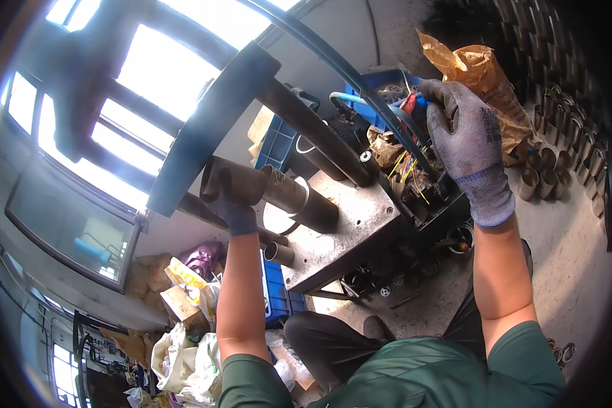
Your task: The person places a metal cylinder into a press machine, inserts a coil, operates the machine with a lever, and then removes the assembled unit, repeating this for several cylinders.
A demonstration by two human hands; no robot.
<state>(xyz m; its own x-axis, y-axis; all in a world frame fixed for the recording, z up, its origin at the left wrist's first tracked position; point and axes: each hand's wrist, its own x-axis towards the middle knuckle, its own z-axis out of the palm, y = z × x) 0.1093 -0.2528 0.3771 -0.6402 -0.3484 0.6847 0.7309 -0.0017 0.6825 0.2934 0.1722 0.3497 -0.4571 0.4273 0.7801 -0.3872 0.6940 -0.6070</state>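
My left hand (pixel 236 212), in a dark glove, is closed round a short metal cylinder (pixel 248 182) at the press. This cylinder adjoins a lighter metal cylinder (pixel 285 192), which leads down to a thicker dark one (pixel 317 212) on the press's steel table (pixel 350 231). My right hand (pixel 464 132), gloved in grey and purple, is raised on the far right, beyond the table's edge. Its fingers are curled toward the thumb, and whatever lies in them is hidden. A loose short tube (pixel 279 253) lies at the table's left edge.
The press's thick columns (pixel 313 132) rise to a heavy blue-grey plate (pixel 211 126). Blue hoses (pixel 333 58) cross beside it. Near my right hand are a blue bin (pixel 387 85) and a brown paper bag (pixel 486 75). Several metal tubes (pixel 547 173) stand right; sacks (pixel 190 360) lie left.
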